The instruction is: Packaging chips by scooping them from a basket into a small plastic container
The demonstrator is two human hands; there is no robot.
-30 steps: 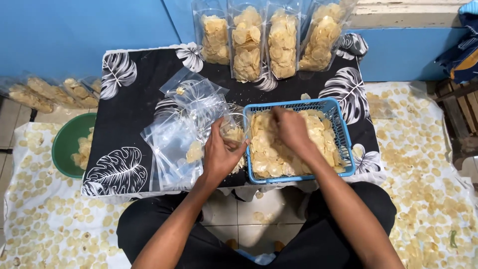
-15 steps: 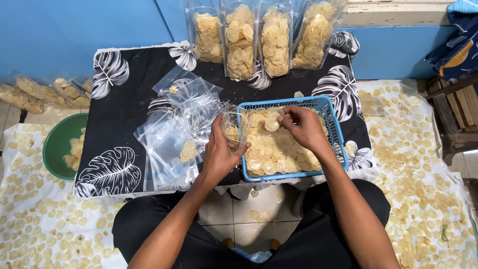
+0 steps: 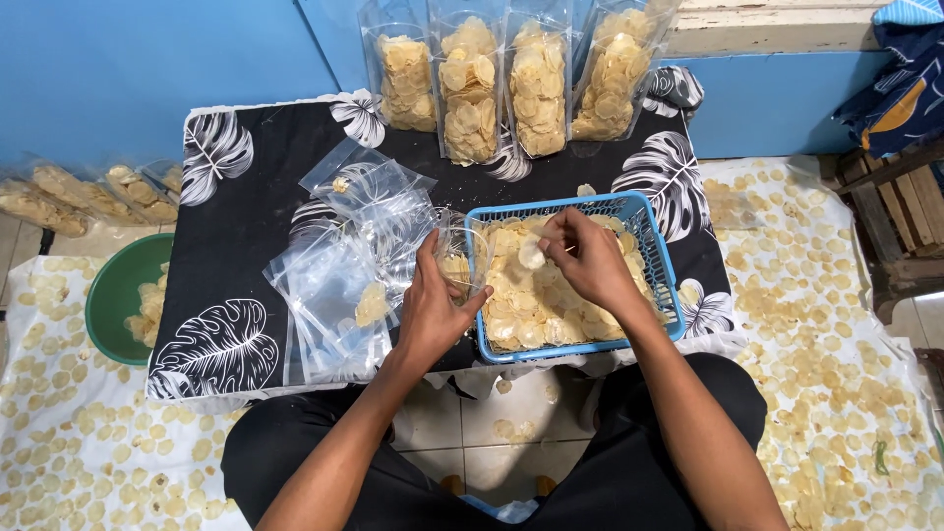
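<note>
Left hand (image 3: 430,313) grips open clear bag (image 3: 458,258), touching blue basket (image 3: 657,258) at its 9 o'clock. Right hand (image 3: 588,261) over basket, pinching pale chips (image 3: 531,254). Four filled bags (image 3: 511,84) at 12 o'clock, against blue wall (image 3: 147,69).

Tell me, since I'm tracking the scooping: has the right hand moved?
Yes. The right hand, pinching chips, has lifted and drawn toward the blue basket's near-left side.

A basket (image 3: 657,258) of chips (image 3: 536,300) sits at the worktop's (image 3: 246,211) near right edge, empty bags (image 3: 339,280) lying to its left; four filled bags (image 3: 506,84) stand behind. A bowl (image 3: 118,290) rests on the floor, left of the worktop.
</note>
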